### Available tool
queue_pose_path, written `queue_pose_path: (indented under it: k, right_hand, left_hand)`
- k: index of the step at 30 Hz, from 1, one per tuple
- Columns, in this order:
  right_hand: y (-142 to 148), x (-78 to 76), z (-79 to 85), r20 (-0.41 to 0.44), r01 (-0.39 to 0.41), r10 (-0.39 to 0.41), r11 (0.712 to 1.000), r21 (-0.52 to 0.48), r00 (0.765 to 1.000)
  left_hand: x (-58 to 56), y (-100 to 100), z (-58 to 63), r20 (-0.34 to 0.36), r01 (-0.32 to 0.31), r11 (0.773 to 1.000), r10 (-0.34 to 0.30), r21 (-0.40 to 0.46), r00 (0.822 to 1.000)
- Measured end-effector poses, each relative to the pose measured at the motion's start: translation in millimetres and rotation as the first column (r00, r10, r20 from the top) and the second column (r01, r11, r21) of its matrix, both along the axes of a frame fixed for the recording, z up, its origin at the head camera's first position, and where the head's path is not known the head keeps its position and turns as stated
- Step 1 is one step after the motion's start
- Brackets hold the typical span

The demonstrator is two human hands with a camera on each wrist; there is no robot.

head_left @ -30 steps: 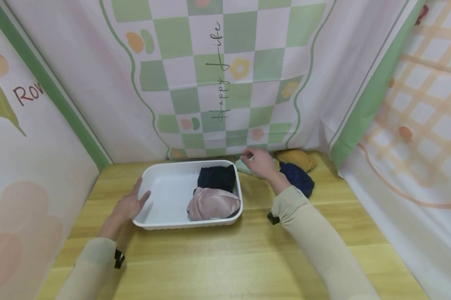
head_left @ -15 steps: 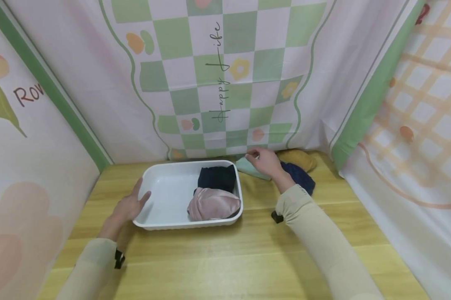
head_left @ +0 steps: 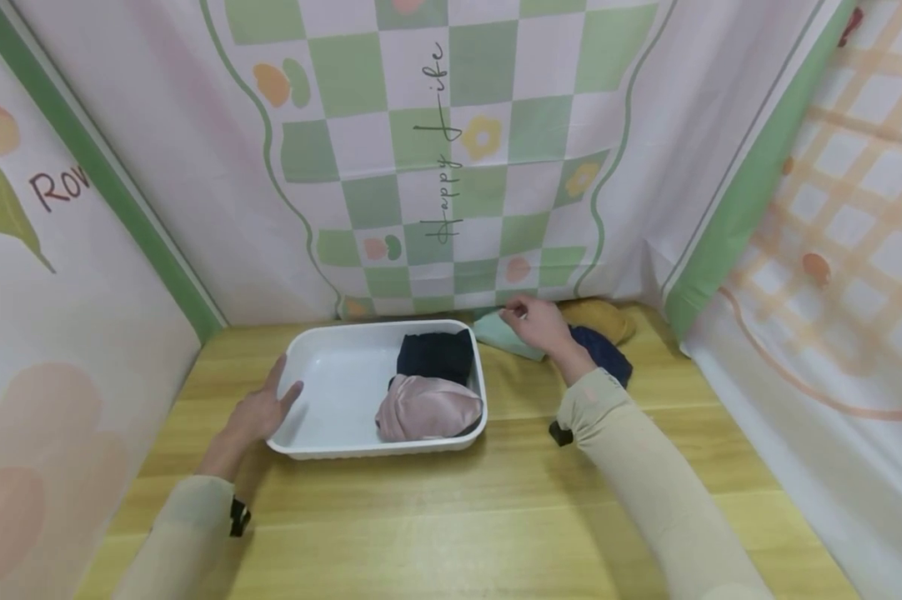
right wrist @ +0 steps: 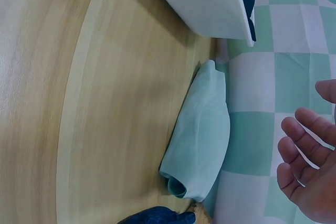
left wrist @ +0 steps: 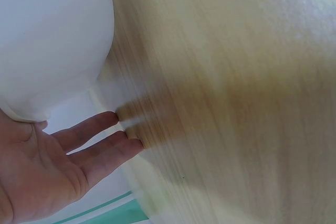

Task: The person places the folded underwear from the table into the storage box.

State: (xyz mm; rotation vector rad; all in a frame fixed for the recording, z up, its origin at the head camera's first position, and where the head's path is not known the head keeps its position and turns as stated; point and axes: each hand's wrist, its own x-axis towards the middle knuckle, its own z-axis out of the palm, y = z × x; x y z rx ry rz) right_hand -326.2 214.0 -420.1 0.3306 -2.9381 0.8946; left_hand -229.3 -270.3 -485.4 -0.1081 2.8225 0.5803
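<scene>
My left hand rests at the left rim of a white plastic tray. Its thumb lies over the rim, while the straight fingers extend outside, down by the table, in the left wrist view. Inside the tray's right half, a shiny pink cloth bundle sits in front of a folded black cloth. My right hand hovers, fingers loosely bent and holding nothing, over a rolled mint-green cloth. That cloth lies on the table just right of the tray, near the back curtain.
A navy cloth and a mustard cloth lie to the right of the mint one. The wooden table ends at a checkered curtain behind, with printed curtains on both sides.
My right hand has shifted slightly to the right, uncovering more of the mint-green cloth and hiding more of the navy one. The left hand and the tray stay in place.
</scene>
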Motion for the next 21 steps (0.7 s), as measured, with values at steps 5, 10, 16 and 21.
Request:
queue_pose_path:
  k: [5, 10, 16, 21]
  right_hand:
    - [5.1, -3.6, -4.8, -0.014, -0.004, 0.004, 1.0, 0.008, 1.0]
    - [10.3, -6.6, -9.3, -0.009, 0.013, -0.013, 1.0, 0.018, 1.0]
    - [14.6, -6.8, -11.8, 0.012, 0.019, -0.02, 0.999, 0.034, 1.0]
    - [17.1, -8.9, -15.2, 0.016, 0.029, -0.029, 0.999, 0.025, 0.999]
  left_hand:
    - [-0.4, -0.7, 0.0, -0.013, 0.007, 1.0, -0.007, 0.002, 1.0]
    - [-0.6, -1.4, 0.6, -0.026, 0.023, 1.0, -0.023, -0.001, 0.999]
    - [-0.5, -1.3, 0.3, -0.016, 0.016, 1.0, -0.016, 0.0, 1.0]
    - [0.9, -0.5, 0.8, -0.014, 0.011, 1.0, -0.011, 0.011, 1.0]
